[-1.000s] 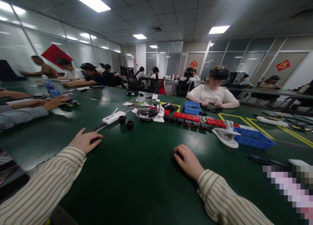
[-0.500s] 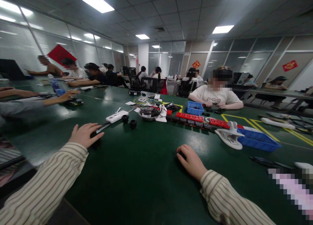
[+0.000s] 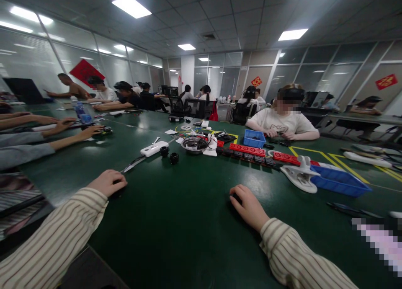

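Observation:
My left hand [image 3: 108,183] rests on the dark green table [image 3: 176,222] with bent fingers. Its thumb stands apart from the fingers, and I see nothing held there. Just beyond it lies a slim tool with a shiny, blade-like part [image 3: 134,163], its far end near a white oblong device [image 3: 154,148]. Two small black round parts [image 3: 174,158] sit to the right of that device. My right hand [image 3: 246,203] lies on the table further right, fingers loosely curved and thumb apart, with no object visible in it.
A metal bowl [image 3: 191,150] of cables stands mid-table beside a white clip-like stand [image 3: 211,146]. Red and black socket strips [image 3: 248,150] run right toward a large white clamp [image 3: 301,176] and a blue bin [image 3: 342,181]. Co-workers' arms [image 3: 63,142] reach in from the left; another person [image 3: 282,117] sits opposite.
My left hand has drawn back toward me from the slim tool, and its spread fingers have curled in. My right hand stays on the table. The view has turned slightly left.

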Motion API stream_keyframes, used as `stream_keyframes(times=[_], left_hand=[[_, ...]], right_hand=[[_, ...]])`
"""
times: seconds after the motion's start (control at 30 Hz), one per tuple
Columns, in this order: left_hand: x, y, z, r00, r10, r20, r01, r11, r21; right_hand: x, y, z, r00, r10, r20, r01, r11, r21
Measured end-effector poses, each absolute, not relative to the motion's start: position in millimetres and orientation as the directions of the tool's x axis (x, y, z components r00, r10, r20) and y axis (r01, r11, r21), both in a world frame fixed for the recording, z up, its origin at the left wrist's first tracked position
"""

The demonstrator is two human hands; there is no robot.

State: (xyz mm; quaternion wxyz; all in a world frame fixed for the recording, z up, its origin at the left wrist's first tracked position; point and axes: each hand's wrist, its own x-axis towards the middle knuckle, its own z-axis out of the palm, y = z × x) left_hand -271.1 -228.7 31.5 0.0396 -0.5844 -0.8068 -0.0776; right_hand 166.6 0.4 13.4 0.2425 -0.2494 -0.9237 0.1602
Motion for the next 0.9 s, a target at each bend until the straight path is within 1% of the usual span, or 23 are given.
stream_keyframes(times=[0.17, 0.37, 0.9], left_hand=[[-265.1, -239.6, 28.5, -0.309, 0.916, 0.256, 0.951, 0.291, 0.103], [-262.2, -239.2, 23.6, -0.349, 0.866, 0.358, 0.937, 0.315, 0.15], [-263.9, -209.7, 23.0, -0.467, 0.804, 0.368, 0.881, 0.46, 0.112]], right_hand=[[166.8, 0.9, 12.0, -0.758, 0.542, 0.364, 0.392, 0.823, -0.411], [166.3, -0.9, 14.0, -0.751, 0.547, 0.37, 0.391, 0.82, -0.418], [166.5, 0.4, 12.2, -0.753, 0.537, 0.38, 0.381, 0.827, -0.414]])
